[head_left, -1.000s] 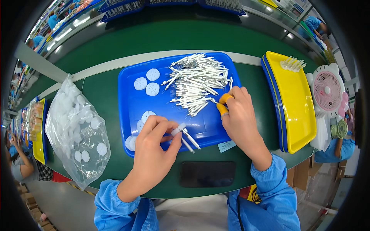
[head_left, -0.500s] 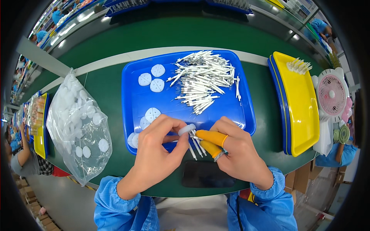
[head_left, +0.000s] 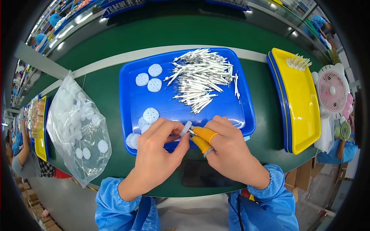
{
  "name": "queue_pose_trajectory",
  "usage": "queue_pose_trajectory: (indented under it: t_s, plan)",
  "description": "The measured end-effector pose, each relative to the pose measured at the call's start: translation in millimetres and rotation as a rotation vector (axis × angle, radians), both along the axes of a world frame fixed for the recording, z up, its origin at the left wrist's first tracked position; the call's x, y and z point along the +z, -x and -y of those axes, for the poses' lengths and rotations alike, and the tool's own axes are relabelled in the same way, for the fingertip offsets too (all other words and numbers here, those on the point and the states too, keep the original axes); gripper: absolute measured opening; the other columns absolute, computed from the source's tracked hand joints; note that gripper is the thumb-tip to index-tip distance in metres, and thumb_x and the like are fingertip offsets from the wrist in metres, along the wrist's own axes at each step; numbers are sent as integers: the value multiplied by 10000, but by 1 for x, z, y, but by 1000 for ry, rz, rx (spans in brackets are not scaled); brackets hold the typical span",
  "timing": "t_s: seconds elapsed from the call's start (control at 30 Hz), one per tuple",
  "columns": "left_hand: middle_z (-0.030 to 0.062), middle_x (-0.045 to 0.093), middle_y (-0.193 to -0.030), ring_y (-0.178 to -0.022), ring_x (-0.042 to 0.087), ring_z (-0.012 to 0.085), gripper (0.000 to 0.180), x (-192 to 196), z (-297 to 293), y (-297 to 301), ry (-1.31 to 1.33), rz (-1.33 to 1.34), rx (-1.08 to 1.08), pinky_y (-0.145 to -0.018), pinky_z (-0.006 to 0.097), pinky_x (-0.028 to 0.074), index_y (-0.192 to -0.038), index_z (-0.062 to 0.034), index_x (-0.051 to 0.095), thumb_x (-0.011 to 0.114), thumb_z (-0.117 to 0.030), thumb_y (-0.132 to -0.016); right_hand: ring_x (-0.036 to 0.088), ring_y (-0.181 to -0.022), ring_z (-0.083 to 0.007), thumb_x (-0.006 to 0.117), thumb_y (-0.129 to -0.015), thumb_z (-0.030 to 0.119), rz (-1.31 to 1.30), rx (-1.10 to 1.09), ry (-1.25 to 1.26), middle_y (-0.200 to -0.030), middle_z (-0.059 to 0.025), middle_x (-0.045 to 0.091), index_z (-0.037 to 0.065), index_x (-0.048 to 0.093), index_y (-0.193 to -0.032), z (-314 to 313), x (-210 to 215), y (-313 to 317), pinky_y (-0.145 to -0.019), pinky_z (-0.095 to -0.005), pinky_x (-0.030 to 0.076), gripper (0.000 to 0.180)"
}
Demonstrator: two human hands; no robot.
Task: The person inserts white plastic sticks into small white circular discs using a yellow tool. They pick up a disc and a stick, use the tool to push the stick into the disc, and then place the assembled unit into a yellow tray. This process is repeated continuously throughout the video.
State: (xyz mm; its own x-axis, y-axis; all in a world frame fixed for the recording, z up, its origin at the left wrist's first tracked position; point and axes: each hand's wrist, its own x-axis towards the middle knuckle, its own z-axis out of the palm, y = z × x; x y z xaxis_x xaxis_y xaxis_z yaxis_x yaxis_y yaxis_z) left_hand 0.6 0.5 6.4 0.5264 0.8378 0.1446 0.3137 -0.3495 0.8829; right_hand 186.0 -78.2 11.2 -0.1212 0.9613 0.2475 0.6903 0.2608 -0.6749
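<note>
My left hand pinches a small white disc on edge between thumb and fingers, over the tray's near edge. Close against it, my right hand is closed, with orange covers on its thumb and a finger. Grey metal ends show between these fingertips and the disc; the rest of those pieces is hidden. In the blue tray lies a heap of white sticks with thin metal ends. White discs with small holes lie at the tray's left side, several partly behind my left hand.
A clear plastic bag of white discs lies left of the tray. A dark phone-like slab is below my hands. To the right are a yellow tray stacked on blue ones, with pale pieces, and a pink-and-white fan.
The disc has tilted more upright in my left hand. My right hand has shifted slightly left and turned. White sticks that hung below its fingers are no longer visible.
</note>
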Motion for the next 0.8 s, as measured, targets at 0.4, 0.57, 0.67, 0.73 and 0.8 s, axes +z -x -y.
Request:
queue_pose_trajectory:
  t_s: [0.4,0.57,0.67,0.73,0.8]
  plan:
    - [151,673,-923,-768,746,293,222,-6,8,4,-168,-82,-10,-646,362,590,-1056,33,699,787,24,-852,590,-744,-308,701,-653,-142,-97,-153,-153,-832,-132,651,-52,769,-1041,0,-11,19,-613,-398,465,404]
    - [138,707,-964,-995,783,270,300,4,6,0,182,122,72,-833,360,648,-1219,41,678,773,-13,-939,593,-805,-327,728,-612,-95,-222,-188,-104,-934,-135,666,-49,766,-1037,2,-10,12,-709,-408,482,429]
    - [122,709,-1085,-1128,754,254,372,9,0,5,375,198,-20,-966,377,639,-1306,41,649,770,-4,-957,591,-824,-303,733,-621,-96,-200,-210,-191,-1003,-111,697,-12,791,-1105,4,-4,6,-710,-375,488,495]
    - [116,687,-1163,-1148,746,250,402,8,0,6,306,297,-43,-989,371,636,-1308,44,648,784,26,-930,583,-838,-289,731,-620,-97,-130,-197,-248,-1037,-98,700,0,800,-1128,5,3,3,-707,-360,488,522]
    - [116,664,-1224,-1165,741,250,428,5,0,7,249,361,-57,-1001,363,635,-1306,46,651,795,54,-903,572,-850,-278,728,-611,-97,-49,-159,-272,-1058,-90,691,1,804,-1136,5,12,2,-702,-351,486,539]
